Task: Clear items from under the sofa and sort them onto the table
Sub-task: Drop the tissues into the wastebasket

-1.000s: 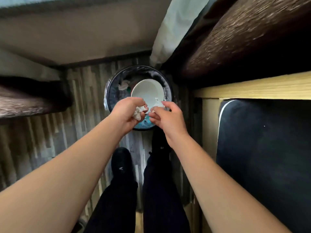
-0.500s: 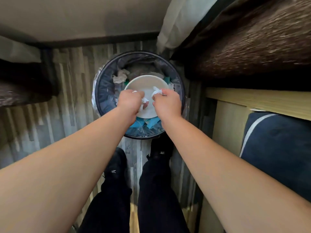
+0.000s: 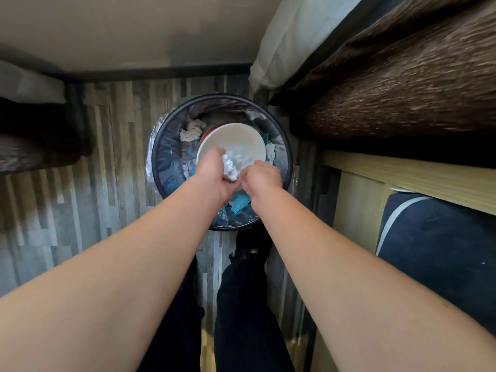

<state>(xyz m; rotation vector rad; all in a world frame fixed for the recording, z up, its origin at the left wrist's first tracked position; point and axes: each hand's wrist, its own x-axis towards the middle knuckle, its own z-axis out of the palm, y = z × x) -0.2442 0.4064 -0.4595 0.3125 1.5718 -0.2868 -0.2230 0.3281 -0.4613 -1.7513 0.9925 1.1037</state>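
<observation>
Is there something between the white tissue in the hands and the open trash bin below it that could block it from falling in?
Partly. The crumpled tissue, held in the left hand with the right hand beside it, hangs over a white bowl lying atop the rubbish in the trash bin. It would probably land in that bowl.

View: one camera, worn on the head.
Looks: forward and down, past both arms.
Near: left hand (image 3: 214, 173) and right hand (image 3: 261, 178) sit mid-picture, just above a bin (image 3: 161, 146).
Edges: bent, maybe blurry.
</observation>
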